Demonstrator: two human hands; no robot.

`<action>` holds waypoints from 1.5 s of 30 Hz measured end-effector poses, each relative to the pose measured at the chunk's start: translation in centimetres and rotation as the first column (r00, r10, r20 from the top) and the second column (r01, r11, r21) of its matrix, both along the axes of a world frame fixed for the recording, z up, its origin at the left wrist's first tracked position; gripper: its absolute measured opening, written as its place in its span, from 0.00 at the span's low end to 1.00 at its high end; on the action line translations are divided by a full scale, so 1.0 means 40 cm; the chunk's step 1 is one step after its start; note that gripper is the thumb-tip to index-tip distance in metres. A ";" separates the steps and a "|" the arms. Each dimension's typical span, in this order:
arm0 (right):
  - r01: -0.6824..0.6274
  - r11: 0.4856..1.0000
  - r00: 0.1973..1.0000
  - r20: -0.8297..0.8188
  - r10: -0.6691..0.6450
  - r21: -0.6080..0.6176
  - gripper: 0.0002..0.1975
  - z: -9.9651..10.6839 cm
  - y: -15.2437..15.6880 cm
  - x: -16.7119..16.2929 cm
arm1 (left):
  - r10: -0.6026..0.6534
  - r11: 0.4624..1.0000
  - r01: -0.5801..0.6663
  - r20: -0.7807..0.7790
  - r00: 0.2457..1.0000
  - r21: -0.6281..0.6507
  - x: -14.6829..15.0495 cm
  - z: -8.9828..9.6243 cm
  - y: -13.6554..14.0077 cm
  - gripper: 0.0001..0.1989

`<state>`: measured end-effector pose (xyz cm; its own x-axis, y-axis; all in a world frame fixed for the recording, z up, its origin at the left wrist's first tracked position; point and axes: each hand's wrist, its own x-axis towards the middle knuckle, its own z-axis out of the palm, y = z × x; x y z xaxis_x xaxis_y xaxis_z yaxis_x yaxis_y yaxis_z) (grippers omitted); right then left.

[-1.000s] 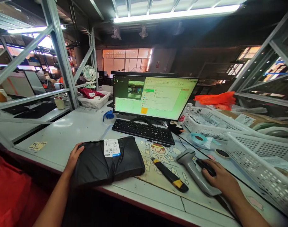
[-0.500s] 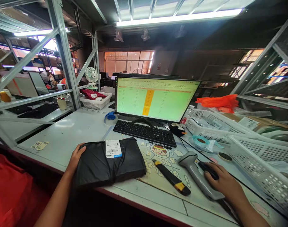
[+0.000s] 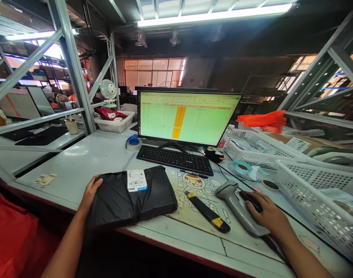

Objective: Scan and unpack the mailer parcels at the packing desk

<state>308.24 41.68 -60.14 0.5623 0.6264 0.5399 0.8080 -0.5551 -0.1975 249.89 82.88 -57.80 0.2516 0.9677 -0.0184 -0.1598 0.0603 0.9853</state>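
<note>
My left hand (image 3: 91, 193) grips the left edge of a black plastic-wrapped parcel (image 3: 112, 200), which lies partly over the table's front edge. On the parcel's top is a white shipping label (image 3: 136, 180) with a barcode. My right hand (image 3: 266, 210) is wrapped over a black computer mouse (image 3: 253, 202) on the right. A grey barcode scanner (image 3: 241, 210) lies just left of that hand. Between scanner and parcel rests a black and yellow utility knife (image 3: 208, 212). Behind them stand a black keyboard (image 3: 176, 158) and a monitor (image 3: 159, 117) showing a spreadsheet.
White perforated baskets (image 3: 318, 200) crowd the right side, with a teal tape roll (image 3: 242, 169) beside them. A tape roll with a blue dispenser (image 3: 132, 143) sits left of the keyboard. Another white basket (image 3: 115, 124) and metal posts (image 3: 73, 69) stand at the back left.
The whole view has shifted slightly, so things sit a little further left and higher. Both hands keep their holds, on the parcel and on the mouse.
</note>
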 end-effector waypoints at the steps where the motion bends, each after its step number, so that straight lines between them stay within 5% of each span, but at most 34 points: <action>1: -0.001 1.000 1.000 0.004 0.001 -0.003 0.27 0.000 -0.001 0.000 | -0.001 1.000 0.001 -0.002 1.000 0.002 0.000 0.001 0.000 0.37; 22: -0.114 0.993 0.992 0.067 0.111 0.044 0.26 -0.041 -0.007 0.051 | 0.040 0.998 -0.041 0.032 0.999 0.043 0.011 0.006 -0.011 0.34; 45: -0.162 0.984 0.983 0.105 0.154 0.074 0.24 -0.027 0.001 0.038 | 0.001 0.998 -0.003 0.032 0.999 0.062 0.004 -0.011 -0.001 0.34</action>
<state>309.74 41.74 -61.24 0.4015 0.6541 0.6411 0.9019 -0.4044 -0.1522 250.03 82.82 -58.25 0.2493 0.9672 0.0495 -0.1915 -0.0009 0.9815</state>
